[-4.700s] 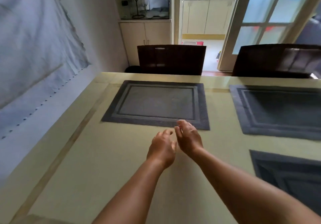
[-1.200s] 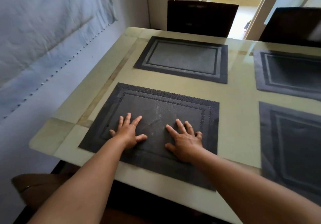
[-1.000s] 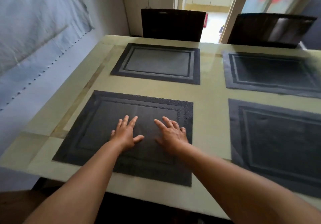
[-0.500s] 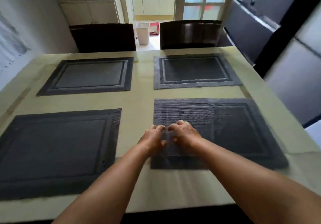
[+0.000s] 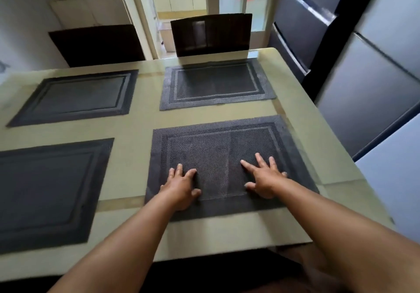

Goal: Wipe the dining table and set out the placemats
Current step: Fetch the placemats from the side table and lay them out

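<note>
Dark woven placemat [image 5: 227,156] near-right on the table [image 5: 136,131], both palms now spread apart on it: left hand [image 5: 180,185] & right hand [image 5: 264,179] flat, fingers splayed, gripping nothing. They were bunched together a moment ago. Four mats down, looks nearly done.

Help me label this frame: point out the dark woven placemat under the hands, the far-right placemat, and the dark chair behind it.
Dark woven placemat under the hands [image 5: 218,147], head view, bare centre.
Far-right dark placemat [image 5: 216,83], head view, centre panel.
Dark wooden chair [image 5: 225,33], head view, backrest.

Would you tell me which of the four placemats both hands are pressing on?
The near right placemat; left hand and right hand lie flat on it.
</note>
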{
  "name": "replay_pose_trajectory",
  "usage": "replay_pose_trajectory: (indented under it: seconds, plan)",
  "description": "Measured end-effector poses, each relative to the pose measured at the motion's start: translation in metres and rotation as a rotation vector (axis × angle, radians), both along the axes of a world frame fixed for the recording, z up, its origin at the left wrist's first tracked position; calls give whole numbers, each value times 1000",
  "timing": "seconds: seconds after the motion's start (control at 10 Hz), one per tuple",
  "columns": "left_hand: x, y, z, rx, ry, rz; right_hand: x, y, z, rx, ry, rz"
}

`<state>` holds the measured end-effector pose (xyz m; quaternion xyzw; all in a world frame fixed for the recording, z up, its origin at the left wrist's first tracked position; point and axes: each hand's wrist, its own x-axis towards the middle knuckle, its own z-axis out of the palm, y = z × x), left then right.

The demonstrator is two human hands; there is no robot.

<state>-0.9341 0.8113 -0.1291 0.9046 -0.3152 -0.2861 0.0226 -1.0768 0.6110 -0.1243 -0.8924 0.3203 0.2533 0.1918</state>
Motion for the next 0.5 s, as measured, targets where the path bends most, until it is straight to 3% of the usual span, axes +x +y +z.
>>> replay_pose_trajectory:
  seconds: [0.5]
  plan:
    - [-25,16,-4,-20,-16,3,-33,17,2,-68,7,19]
